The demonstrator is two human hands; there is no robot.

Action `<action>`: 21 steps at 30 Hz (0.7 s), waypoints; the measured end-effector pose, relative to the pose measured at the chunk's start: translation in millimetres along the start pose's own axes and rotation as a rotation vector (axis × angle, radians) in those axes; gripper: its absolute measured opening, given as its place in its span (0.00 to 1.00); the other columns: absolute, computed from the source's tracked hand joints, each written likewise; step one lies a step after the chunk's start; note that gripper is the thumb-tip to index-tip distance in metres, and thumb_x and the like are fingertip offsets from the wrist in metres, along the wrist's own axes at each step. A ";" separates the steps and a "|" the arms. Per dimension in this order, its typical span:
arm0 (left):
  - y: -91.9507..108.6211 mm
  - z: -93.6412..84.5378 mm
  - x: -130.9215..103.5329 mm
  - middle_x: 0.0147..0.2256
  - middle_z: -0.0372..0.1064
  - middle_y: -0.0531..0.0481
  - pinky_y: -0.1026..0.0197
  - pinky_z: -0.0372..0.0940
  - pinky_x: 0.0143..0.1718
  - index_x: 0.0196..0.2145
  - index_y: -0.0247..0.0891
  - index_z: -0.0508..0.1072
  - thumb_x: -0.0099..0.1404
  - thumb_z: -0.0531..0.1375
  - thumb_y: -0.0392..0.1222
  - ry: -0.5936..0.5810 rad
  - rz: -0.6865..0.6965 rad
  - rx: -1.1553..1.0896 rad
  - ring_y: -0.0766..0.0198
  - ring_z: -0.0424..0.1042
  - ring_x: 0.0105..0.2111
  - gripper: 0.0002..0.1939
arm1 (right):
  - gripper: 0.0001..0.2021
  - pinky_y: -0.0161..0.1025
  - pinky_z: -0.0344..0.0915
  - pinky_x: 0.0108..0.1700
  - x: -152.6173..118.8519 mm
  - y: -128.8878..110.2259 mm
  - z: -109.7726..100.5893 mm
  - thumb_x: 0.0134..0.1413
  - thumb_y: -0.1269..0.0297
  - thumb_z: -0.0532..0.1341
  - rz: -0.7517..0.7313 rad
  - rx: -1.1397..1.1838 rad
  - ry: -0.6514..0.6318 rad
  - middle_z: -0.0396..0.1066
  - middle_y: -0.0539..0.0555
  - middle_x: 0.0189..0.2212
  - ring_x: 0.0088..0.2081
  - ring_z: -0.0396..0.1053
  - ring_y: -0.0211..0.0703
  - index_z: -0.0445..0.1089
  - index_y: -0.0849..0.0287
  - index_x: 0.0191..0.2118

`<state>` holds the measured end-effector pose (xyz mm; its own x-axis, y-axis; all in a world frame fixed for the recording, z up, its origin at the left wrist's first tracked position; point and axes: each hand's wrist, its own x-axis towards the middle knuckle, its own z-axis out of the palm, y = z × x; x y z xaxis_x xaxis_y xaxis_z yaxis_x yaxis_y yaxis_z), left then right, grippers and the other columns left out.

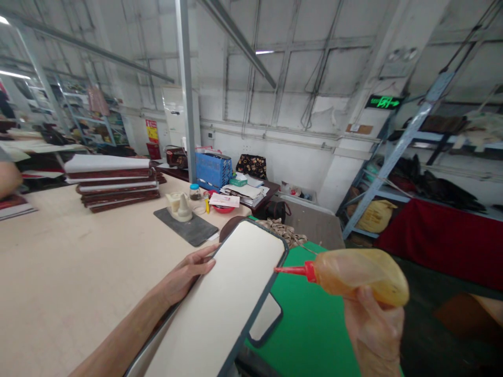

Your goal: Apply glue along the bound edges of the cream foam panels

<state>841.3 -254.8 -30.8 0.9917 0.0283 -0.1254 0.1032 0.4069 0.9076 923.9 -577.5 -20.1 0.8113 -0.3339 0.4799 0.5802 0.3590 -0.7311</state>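
Note:
My left hand (196,272) grips the left edge of a long white panel (231,293) with a dark rim and rounded corners, thumb on its face. The panel is tilted up toward me. My right hand (375,319) is wrapped around a squeeze bottle (361,272) of amber liquid, lying sideways. Its red nozzle (293,270) points left, and the tip meets the panel's right edge near the upper corner. Below, a second white panel with a dark rim (267,319) lies partly hidden on a green surface (310,324).
A pale table (47,283) spreads to the left, with a stack of dark red pieces (118,183). Beyond my left hand, a dark mat (186,228) bears cream-coloured containers. A blue crate (212,170) stands behind. Another person's arm (8,178) shows at the far left.

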 end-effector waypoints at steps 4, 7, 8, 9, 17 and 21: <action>-1.0 -3.9 -3.4 0.43 0.75 0.41 0.61 0.71 0.34 0.60 0.41 0.62 0.54 0.67 0.38 0.048 0.008 -0.008 0.57 0.77 0.35 0.36 | 0.11 0.34 0.68 0.30 -5.0 0.4 3.9 0.40 0.64 0.70 0.001 -0.019 0.004 0.74 0.52 0.27 0.28 0.71 0.42 0.72 0.59 0.33; -0.5 -5.4 -6.4 0.44 0.75 0.41 0.61 0.71 0.34 0.60 0.40 0.60 0.55 0.66 0.39 0.065 0.020 0.000 0.57 0.76 0.35 0.37 | 0.11 0.37 0.69 0.31 -8.8 0.8 7.2 0.40 0.63 0.70 0.016 -0.015 -0.031 0.73 0.53 0.28 0.28 0.71 0.44 0.72 0.59 0.32; -0.2 -5.7 -7.5 0.44 0.75 0.41 0.61 0.71 0.34 0.61 0.40 0.59 0.55 0.66 0.39 0.069 0.022 0.004 0.57 0.76 0.35 0.37 | 0.11 0.37 0.69 0.31 -10.2 1.4 7.5 0.41 0.63 0.70 0.025 -0.027 -0.052 0.73 0.53 0.27 0.28 0.71 0.44 0.72 0.59 0.32; 0.0 -6.1 -8.6 0.44 0.75 0.41 0.61 0.71 0.34 0.61 0.40 0.59 0.56 0.66 0.39 0.074 0.024 0.006 0.58 0.76 0.35 0.37 | 0.11 0.38 0.68 0.30 -11.7 2.2 7.6 0.42 0.63 0.69 0.033 -0.047 -0.070 0.73 0.52 0.27 0.28 0.71 0.45 0.72 0.59 0.33; 1.7 -10.9 -14.7 0.41 0.76 0.42 0.61 0.71 0.32 0.62 0.39 0.56 0.55 0.66 0.39 0.117 0.040 -0.029 0.59 0.77 0.33 0.39 | 0.10 0.36 0.68 0.29 -23.8 5.9 17.1 0.41 0.63 0.70 0.095 -0.017 -0.129 0.73 0.52 0.26 0.26 0.70 0.43 0.72 0.59 0.32; 5.0 -9.5 -17.8 0.39 0.76 0.42 0.62 0.72 0.31 0.62 0.37 0.55 0.54 0.67 0.38 0.168 0.032 -0.049 0.59 0.77 0.32 0.41 | 0.12 0.34 0.69 0.30 -26.3 4.9 22.0 0.39 0.63 0.71 0.146 0.032 -0.160 0.74 0.51 0.27 0.27 0.71 0.41 0.73 0.58 0.32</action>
<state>823.4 -244.6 -27.8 0.9672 0.1923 -0.1658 0.0641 0.4473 0.8921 907.0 -547.7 -25.6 0.8864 -0.1345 0.4429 0.4557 0.4217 -0.7839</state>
